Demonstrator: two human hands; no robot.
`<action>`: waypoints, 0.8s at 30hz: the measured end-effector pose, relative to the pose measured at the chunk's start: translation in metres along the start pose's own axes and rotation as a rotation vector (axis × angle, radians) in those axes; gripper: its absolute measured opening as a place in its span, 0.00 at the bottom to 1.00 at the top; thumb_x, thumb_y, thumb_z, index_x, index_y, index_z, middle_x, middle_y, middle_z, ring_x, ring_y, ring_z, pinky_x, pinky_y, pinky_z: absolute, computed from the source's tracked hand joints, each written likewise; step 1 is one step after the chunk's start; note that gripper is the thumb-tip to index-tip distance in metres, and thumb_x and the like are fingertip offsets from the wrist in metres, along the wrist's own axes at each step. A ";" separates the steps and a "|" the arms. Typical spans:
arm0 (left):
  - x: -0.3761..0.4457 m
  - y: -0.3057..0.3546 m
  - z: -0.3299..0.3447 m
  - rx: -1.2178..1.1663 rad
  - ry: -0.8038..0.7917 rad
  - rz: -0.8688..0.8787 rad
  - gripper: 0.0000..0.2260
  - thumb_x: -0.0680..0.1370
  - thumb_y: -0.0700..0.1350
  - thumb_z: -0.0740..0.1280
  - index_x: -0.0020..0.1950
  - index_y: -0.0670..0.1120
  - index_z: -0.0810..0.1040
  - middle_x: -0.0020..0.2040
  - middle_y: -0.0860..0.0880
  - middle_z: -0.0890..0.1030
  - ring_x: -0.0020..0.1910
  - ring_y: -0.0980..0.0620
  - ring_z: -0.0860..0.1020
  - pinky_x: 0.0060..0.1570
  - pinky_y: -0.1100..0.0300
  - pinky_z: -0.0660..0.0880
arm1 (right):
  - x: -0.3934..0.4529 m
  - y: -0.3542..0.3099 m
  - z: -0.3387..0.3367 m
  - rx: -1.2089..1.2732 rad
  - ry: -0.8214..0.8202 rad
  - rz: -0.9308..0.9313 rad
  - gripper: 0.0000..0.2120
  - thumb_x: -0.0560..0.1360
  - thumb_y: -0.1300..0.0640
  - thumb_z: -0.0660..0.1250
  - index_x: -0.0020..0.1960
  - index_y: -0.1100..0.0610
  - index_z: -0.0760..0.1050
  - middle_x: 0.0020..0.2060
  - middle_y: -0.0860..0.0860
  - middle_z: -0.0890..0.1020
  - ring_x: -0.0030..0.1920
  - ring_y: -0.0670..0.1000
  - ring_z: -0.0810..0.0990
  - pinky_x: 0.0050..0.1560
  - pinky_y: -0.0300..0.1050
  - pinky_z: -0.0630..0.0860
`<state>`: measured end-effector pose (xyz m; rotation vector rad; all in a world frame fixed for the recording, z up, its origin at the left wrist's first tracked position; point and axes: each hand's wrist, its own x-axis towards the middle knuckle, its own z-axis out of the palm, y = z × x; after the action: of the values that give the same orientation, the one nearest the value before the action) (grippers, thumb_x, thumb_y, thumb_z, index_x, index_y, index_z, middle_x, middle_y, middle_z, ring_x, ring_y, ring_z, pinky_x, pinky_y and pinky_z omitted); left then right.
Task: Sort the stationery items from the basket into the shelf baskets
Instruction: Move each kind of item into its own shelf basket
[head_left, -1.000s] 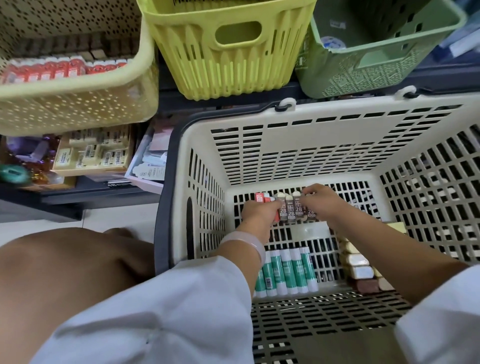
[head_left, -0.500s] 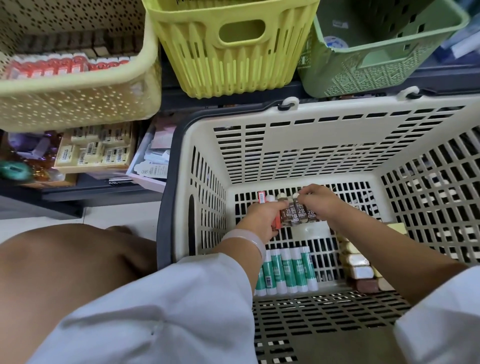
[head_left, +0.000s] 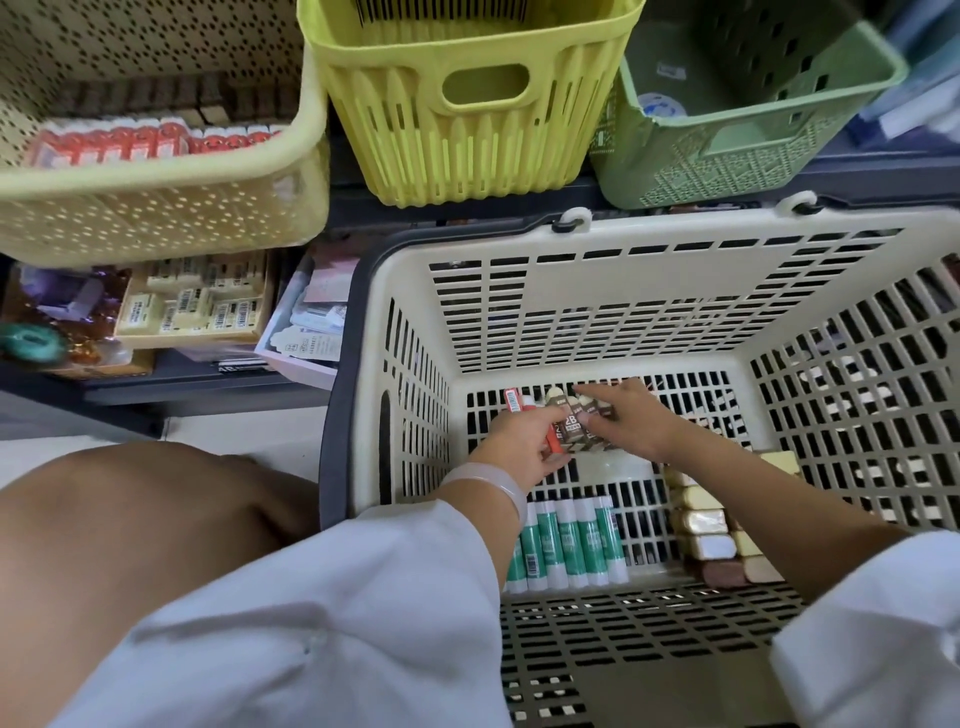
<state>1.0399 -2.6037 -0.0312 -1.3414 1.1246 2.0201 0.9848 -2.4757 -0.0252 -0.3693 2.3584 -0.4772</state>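
Inside the cream slotted shopping basket (head_left: 649, 249), near its far wall, a cluster of brown 2B lead boxes (head_left: 574, 426) is held between both hands. The left hand (head_left: 524, 447) is curled around the cluster together with a red box (head_left: 514, 402) at its left edge; the right hand (head_left: 628, 421) is laid over the brown boxes with fingers bent onto them. A row of green-and-white glue sticks (head_left: 566, 540) is seen on the basket floor below the left wrist, and tan and brown erasers (head_left: 711, 525) are stacked along the right side. Above, on the shelf, a pale yellow dotted basket (head_left: 156, 218) with red items, a lime basket (head_left: 467, 104) and a green basket (head_left: 727, 150) are lined up.
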 end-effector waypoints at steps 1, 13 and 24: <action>-0.002 0.000 0.000 -0.029 -0.007 0.000 0.11 0.73 0.38 0.70 0.52 0.41 0.73 0.46 0.40 0.78 0.43 0.45 0.78 0.40 0.53 0.77 | -0.002 -0.002 0.002 -0.058 0.003 -0.001 0.23 0.79 0.48 0.57 0.73 0.45 0.60 0.62 0.59 0.66 0.63 0.58 0.64 0.66 0.49 0.62; -0.065 0.030 0.019 -0.276 -0.146 0.136 0.06 0.74 0.39 0.69 0.42 0.42 0.71 0.37 0.42 0.77 0.35 0.47 0.77 0.31 0.55 0.79 | -0.045 -0.058 -0.032 0.188 0.387 -0.119 0.16 0.81 0.58 0.53 0.60 0.61 0.76 0.54 0.59 0.79 0.51 0.54 0.75 0.45 0.37 0.67; -0.170 0.093 -0.021 -0.330 -0.388 0.555 0.04 0.75 0.36 0.67 0.44 0.45 0.76 0.29 0.49 0.83 0.30 0.53 0.81 0.29 0.58 0.79 | -0.107 -0.170 -0.069 0.538 0.699 -0.463 0.15 0.81 0.60 0.54 0.67 0.59 0.67 0.51 0.48 0.75 0.48 0.42 0.74 0.40 0.17 0.65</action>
<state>1.0526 -2.6627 0.1544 -0.7505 1.0906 2.8153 1.0374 -2.5693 0.1578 -0.5541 2.6319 -1.6405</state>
